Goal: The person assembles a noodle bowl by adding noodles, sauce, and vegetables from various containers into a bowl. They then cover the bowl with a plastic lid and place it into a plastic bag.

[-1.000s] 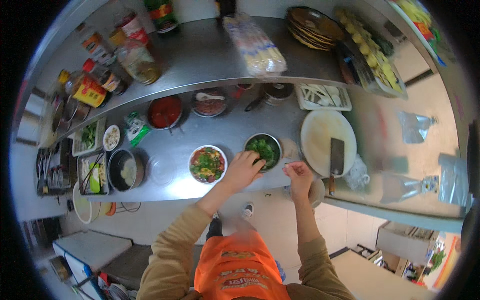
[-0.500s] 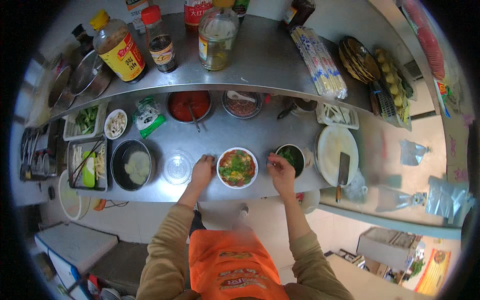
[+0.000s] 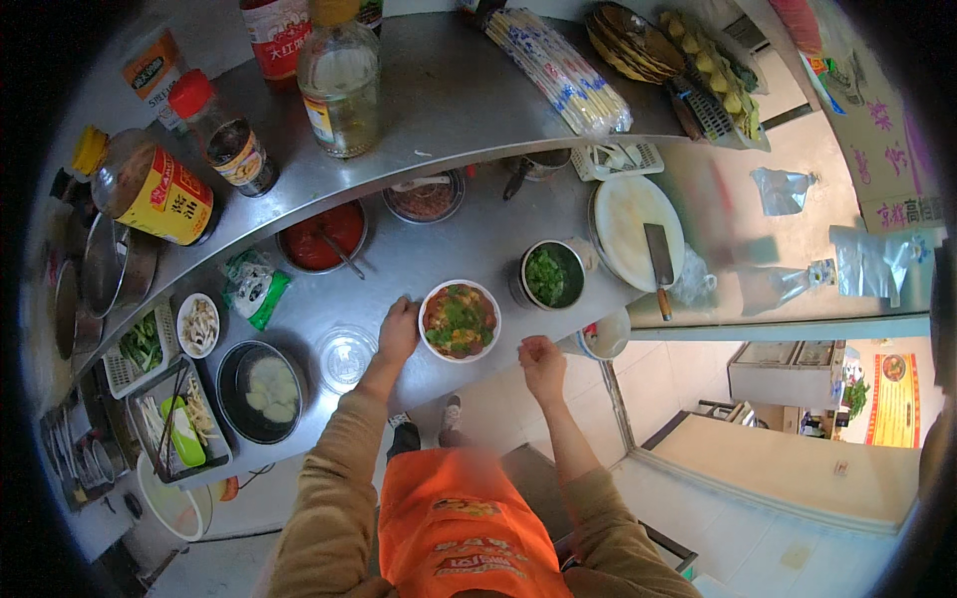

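Observation:
A white round bowl of reddish food topped with chopped green herbs stands near the counter's front edge. Just left of it rests my left hand, fingers loosely bent and holding nothing. My right hand hovers past the counter edge, to the right of the bowl and below it in view. Its fingers are bunched together; whether anything is between them is hidden. Behind it stands a metal pot with chopped green herbs inside. A clear round plastic lid lies left of my left hand.
A dark pot with pale slices and a tray with chopsticks stand left. Behind are a bowl of red sauce and a green-white packet. A cleaver lies on a round white board. Bottles line the overhanging shelf.
My right hand has drawn back from the herb pot, off the counter edge. My left hand has come closer to the bowl. The whole view has turned, with the counter now slanting.

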The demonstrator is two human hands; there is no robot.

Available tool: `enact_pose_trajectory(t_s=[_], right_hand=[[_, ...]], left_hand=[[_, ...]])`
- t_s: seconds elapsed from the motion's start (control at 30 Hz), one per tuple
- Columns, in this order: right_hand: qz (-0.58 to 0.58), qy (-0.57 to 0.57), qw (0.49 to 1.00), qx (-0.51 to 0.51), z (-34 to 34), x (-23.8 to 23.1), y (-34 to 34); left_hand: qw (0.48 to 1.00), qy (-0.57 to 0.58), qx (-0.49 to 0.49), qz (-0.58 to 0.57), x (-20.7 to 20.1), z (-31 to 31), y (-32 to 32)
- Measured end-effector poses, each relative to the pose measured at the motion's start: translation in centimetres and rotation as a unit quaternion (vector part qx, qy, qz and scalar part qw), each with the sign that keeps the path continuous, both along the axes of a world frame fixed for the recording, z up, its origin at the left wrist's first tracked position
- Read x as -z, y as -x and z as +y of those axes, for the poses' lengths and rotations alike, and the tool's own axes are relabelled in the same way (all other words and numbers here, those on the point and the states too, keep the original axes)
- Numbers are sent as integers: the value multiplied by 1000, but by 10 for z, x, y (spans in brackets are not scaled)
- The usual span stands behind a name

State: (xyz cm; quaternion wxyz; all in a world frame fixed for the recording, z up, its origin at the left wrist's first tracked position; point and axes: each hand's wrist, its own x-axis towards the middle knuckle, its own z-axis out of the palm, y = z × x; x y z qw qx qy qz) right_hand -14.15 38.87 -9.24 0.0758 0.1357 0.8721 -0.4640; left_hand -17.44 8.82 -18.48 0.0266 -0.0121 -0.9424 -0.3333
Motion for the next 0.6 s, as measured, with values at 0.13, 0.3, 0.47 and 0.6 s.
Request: enact_pose_trajectory(t_s=[0.13,0.3,0.47,0.6], right_hand=[[164,-156,959,-171,-11,70,-26],[135,-146,970,-139,-8,125,-29],[101,-93,980,-143,11,70,-16],[30,23,995,-97,-3,-20,3]], left_hand=[[996,73,38,-43,19,-3,5],[993,105,-21,-57,11,-19,-9],[989,87,-106,-64,-32,-21,-26],[988,74,-128,-52,-84,-11,-45]])
